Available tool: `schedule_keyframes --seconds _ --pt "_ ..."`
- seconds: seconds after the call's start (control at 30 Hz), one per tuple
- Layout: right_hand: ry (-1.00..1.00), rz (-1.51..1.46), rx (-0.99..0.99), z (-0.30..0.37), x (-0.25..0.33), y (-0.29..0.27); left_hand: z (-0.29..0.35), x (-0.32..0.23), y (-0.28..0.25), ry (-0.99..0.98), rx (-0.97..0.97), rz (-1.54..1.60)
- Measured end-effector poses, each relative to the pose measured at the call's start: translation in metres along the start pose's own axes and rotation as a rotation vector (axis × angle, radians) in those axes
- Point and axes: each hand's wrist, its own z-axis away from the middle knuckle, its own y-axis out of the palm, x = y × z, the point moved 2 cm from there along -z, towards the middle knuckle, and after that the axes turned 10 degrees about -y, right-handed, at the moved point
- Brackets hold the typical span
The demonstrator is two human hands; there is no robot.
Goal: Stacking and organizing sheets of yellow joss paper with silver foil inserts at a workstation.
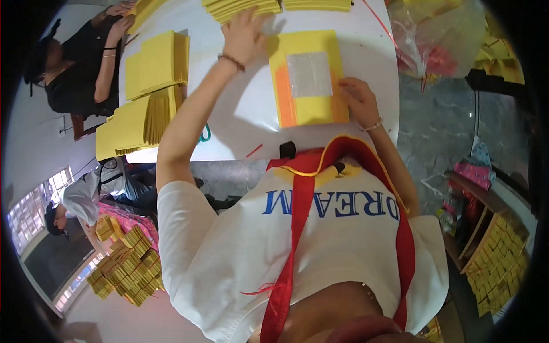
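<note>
A yellow paper sheet (313, 111) with an orange strip and a silvery-grey rectangle on it lies flat on the white table (229, 134) before me. My right hand (361, 102) is at its right edge, the fingers stretched out against the paper. Further off, my left hand (246, 39) reaches forward with spread fingers onto the near edge of a stack of yellow paper (220, 8). Another yellow stack (317, 4) lies to the right of that one. Whether the sheet before me is single or layered, I cannot tell.
Fanned yellow paper piles (154, 66) line the table's left side, with teal scissors handles (205, 133) nearby. A person in black (77, 74) works at the far left. A clear plastic bag (437, 40) is at the right. Bundled yellow paper (128, 266) is heaped lower left.
</note>
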Motion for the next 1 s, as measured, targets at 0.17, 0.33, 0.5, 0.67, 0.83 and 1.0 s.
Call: schedule_keyframes --seconds 0.17,0.33,0.5,0.67,0.83,1.0 --pt "0.154 -0.059 0.072 -0.001 -0.003 0.007 0.11 -0.085 -0.002 0.165 0.324 0.265" --pt "0.143 -0.097 0.054 -0.001 0.001 0.007 0.135 -0.097 -0.004 0.264 0.41 0.206" --pt "0.328 -0.334 0.061 0.004 -0.005 0.007 0.128 -0.086 0.001 0.203 0.437 0.505" --pt "0.399 -0.487 0.003 0.006 -0.012 0.01 0.122 -0.082 0.001 -0.008 0.531 0.6" --pt "0.396 -0.411 -0.013 0.005 -0.014 0.012 0.12 -0.076 0.009 -0.312 0.658 0.69" --pt "0.394 -0.45 -0.044 0.003 -0.015 0.013 0.118 -0.072 0.016 -0.358 0.664 0.756"
